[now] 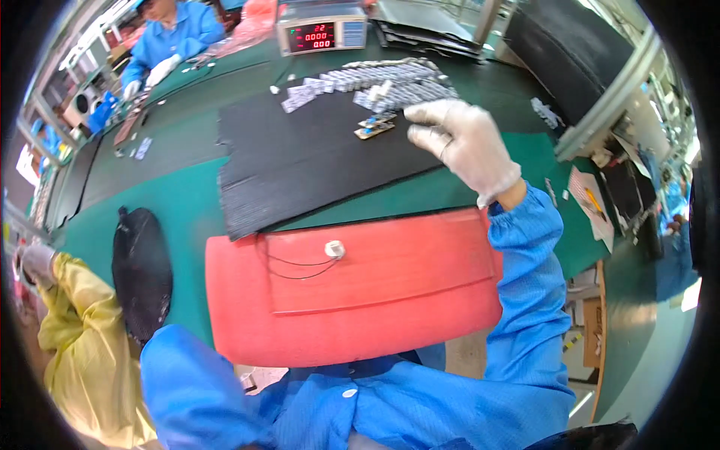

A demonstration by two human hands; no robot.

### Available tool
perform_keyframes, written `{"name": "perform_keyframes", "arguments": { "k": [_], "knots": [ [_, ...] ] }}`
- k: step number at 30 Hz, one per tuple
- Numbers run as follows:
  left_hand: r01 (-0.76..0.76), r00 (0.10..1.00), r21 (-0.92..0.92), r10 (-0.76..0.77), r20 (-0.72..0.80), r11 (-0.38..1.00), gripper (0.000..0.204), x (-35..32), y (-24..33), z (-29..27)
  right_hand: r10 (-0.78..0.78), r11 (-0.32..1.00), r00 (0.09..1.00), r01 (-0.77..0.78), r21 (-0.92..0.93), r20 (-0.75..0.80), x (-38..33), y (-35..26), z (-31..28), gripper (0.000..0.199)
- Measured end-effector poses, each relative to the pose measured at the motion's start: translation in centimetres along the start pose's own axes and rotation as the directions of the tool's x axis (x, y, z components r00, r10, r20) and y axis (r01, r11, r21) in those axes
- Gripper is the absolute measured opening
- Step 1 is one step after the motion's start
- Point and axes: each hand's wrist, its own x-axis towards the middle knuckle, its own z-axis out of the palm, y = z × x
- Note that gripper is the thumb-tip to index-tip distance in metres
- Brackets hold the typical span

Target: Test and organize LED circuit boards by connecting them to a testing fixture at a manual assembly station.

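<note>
My right hand [469, 142], in a white glove, hangs over the right part of a black mat [300, 157]. Its thumb and forefinger are apart, with nothing seen between them. Just left of the fingertips lie small flat parts with blue spots [373, 126]. Beyond them, many small grey-and-white pieces [382, 79] sit in packed rows. Nearer me, a red board [360, 330] carries a small round white part [334, 250] with a thin dark wire curving from it. My left sleeve [195, 382] shows at the lower left, but the left hand is out of sight.
A scale [321, 28] with a lit red display stands at the back, beside stacked dark trays [427, 30]. A black oval bag-like thing [142, 274] lies left. One person's yellow sleeve [82, 315] is at far left; another person in blue [176, 37] works across.
</note>
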Motion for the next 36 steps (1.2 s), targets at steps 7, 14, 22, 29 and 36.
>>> {"name": "perform_keyframes", "arguments": {
  "k": [7,14,22,29,36],
  "knots": [
    [-0.11,0.987,0.012,0.108,0.118,0.994,0.062,-2.6,-0.6,-1.6,-0.07,0.926,0.988,0.116,-0.36,0.137,0.9,5.9,7.7,0.039],
    [0.776,0.161,0.371,-0.728,0.667,0.511,0.043,-9.6,-1.5,-4.6,-0.105,0.979,0.986,0.125,-0.16,0.127,0.7,5.0,8.6,0.032],
    [0.848,-0.285,0.53,-0.824,0.49,0.022,0.031,-11.0,-2.7,-4.9,-0.117,0.991,0.988,0.123,-0.055,0.096,-0.2,4.0,9.4,0.035],
    [0.862,-0.291,0.506,-0.781,0.552,0.037,0.028,-11.1,-2.4,-4.7,-0.152,0.971,0.988,0.153,-0.186,0.02,-1.3,3.2,10.1,0.024],
    [0.844,-0.305,0.536,-0.786,0.537,0.038,0.029,-11.0,-2.2,-4.7,-0.163,0.975,0.986,0.157,-0.155,-0.025,-1.4,3.2,9.9,0.023]
  ]
}}
